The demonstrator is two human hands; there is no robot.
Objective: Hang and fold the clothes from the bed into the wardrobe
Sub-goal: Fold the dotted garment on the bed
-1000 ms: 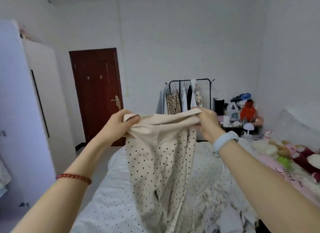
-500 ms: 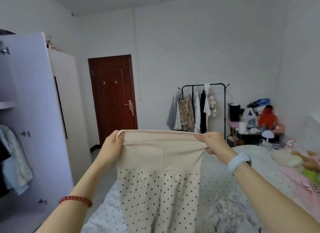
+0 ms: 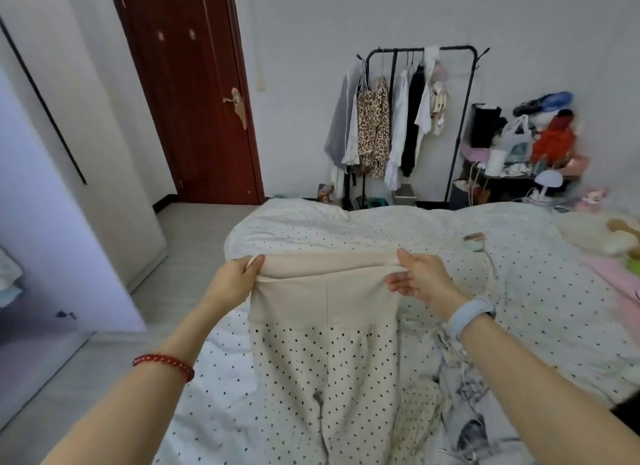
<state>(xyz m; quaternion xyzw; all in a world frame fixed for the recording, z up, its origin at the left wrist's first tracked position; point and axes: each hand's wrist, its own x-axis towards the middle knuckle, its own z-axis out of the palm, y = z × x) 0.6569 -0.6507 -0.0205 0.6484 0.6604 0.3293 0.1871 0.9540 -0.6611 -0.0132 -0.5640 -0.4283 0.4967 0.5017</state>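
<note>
Polka-dot trousers (image 3: 325, 378) held by the plain cream waistband, stretched flat above the bed (image 3: 519, 291), legs draping down onto the dotted duvet. Left hand (image 3: 232, 279) pinches the left waistband corner, fingers curled round the fabric. Right hand (image 3: 420, 279) holds the right corner, thumb on top, fingers looser underneath and only partly closed.

Risks, as I read it:
- Right grip looks the weaker one. If it slips, the waistband goes slack on that side and the fold line skews.
- Legs bunch just below the waistband and one cuff is crumpled beside a grey-printed garment (image 3: 464, 412) right of the trousers. Folding now likely traps creases or drags that garment along.
- Cord (image 3: 493, 274) lies on the duvet just right of the right hand; could snag on lay-down.
- Wardrobe door (image 3: 52, 222) stands open well left of the trousers, across floor; trailing legs could catch on the carry.
</note>
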